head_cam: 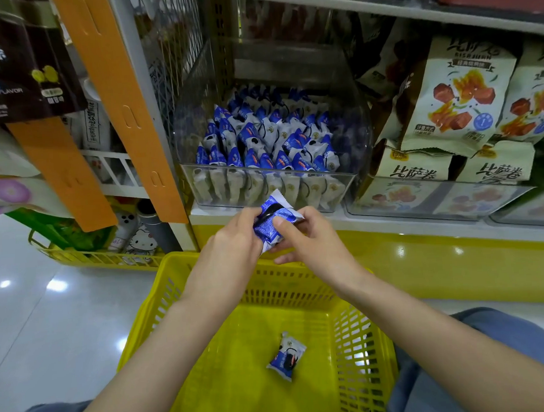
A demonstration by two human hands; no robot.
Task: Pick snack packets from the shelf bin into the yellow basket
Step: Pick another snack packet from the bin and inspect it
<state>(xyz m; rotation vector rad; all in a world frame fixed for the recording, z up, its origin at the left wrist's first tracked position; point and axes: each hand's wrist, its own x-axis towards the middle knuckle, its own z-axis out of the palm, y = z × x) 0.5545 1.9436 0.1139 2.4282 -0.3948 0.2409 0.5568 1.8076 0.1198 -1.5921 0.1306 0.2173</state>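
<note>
Both hands are brought together at the centre of the frame, just above the far rim of the yellow basket (pixel 179 275). One blue-and-white snack packet (pixel 273 221) is pinched between them. The left hand (pixel 231 240) is curled round the packet's left edge. The right hand (pixel 311 241) has its thumb pressed on the packet's front, with the fingers curled beneath. The held packet is tilted, its crimped white end pointing up toward the shelf, and it is clear of both bin and basket.

A second packet (pixel 286 356) of the same kind is seen lying on the basket floor, in the lower centre of the frame.

Above the hands, the clear shelf bin (pixel 360 143) is set on a white shelf and is filled with many matching packets (pixel 270 142), stood in rows along its front wall.

To the right of the bin, cream snack bags (pixel 455 99) printed with red and orange pieces are stacked. At the upper left, orange display strips (pixel 121 103) are hung slantwise. Below them, another yellow basket (pixel 102 257) holding goods is set on the glossy white floor (pixel 48 315).
</note>
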